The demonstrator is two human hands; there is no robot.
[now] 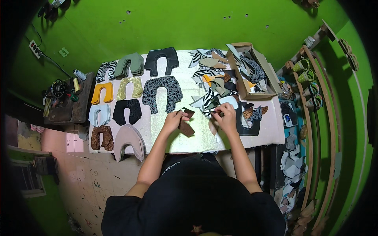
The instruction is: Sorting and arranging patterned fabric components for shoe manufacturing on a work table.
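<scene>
On the table (157,139), 10 groups of arch-shaped pieces (127,110) look already sorted at left. The left hand's (176,119) grip pinches a brown piece (186,129) mid-table; the right hand's (225,118) pinches a small dark piece (215,112), details unclear. Loose offcuts (208,71) and a filled box (258,96) appear left unsorted.

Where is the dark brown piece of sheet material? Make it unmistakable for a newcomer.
Find the pale table before the bright green wall. Midway along its near side, the person's bare left hand holds the dark brown flat piece. Its plain surface sets it apart from the brown leopard-print arches at the table's near left corner.
</scene>
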